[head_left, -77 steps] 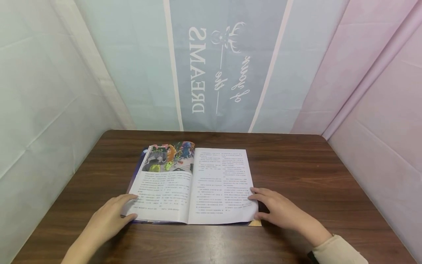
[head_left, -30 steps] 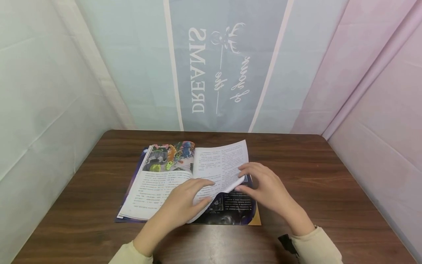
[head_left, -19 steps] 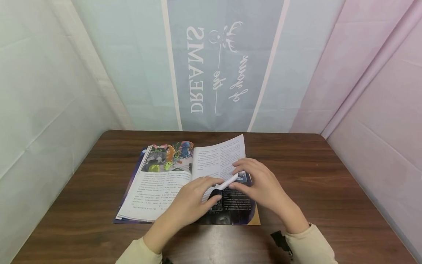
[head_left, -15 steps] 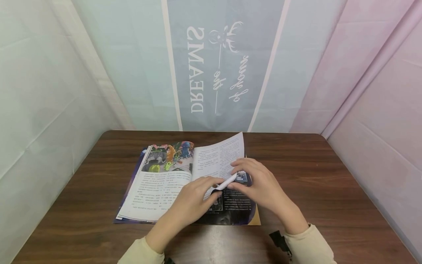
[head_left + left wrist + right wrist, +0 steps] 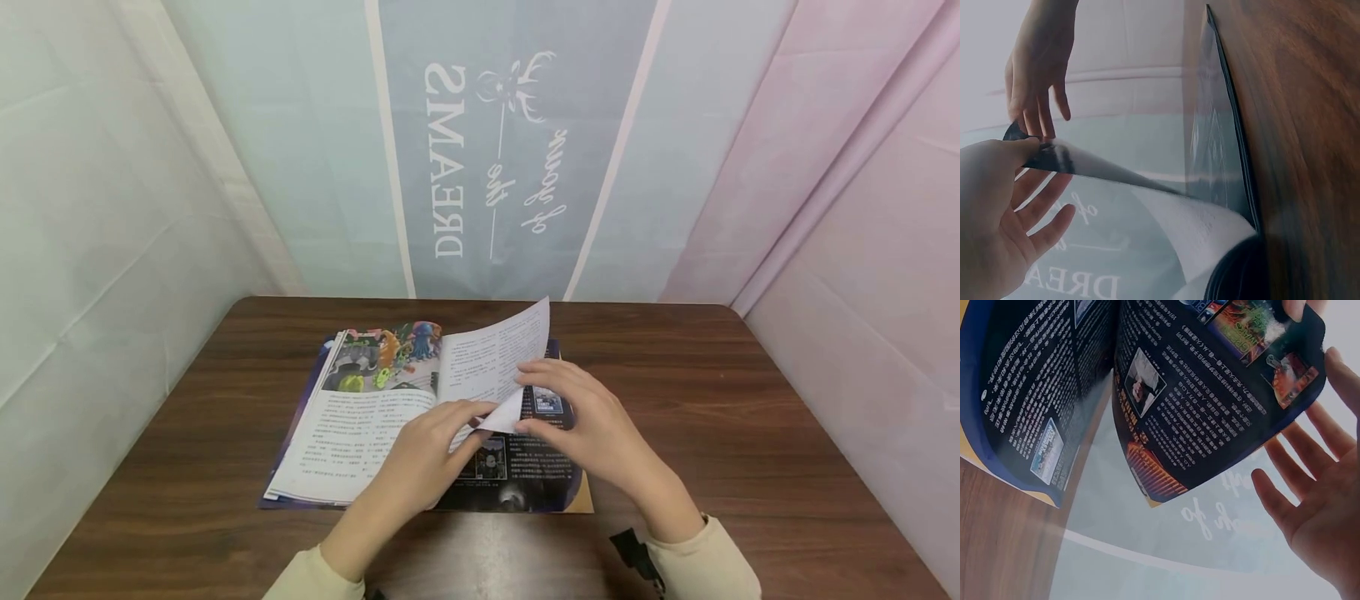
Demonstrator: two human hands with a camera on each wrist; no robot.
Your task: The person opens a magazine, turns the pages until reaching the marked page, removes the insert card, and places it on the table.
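An open magazine [image 5: 352, 450] lies on the table, its left side showing a colour picture above text. One right-hand page [image 5: 495, 354] is lifted and curled, baring a dark printed page [image 5: 517, 492] beneath. My left hand [image 5: 427, 450] pinches the lifted page near its lower corner; in the left wrist view the thumb [image 5: 1025, 149] lies on one face, fingers behind. My right hand [image 5: 592, 417] is at the page's outer edge, fingers spread and fairly straight. In the right wrist view its thumb [image 5: 1341, 378] is right at the edge of the page's dark, illustrated back [image 5: 1191, 406].
The brown wooden table [image 5: 712, 400] extends around the magazine on all sides. A pale fabric backdrop [image 5: 322, 150] with lettering stands behind its far edge, and fabric walls [image 5: 885, 275] flank it.
Both hands came in from the magazine's sides to the right-hand page, which rose from flat and curled leftward. Lately the right hand's fingers have spread around its edge and the rolled corner has opened out.
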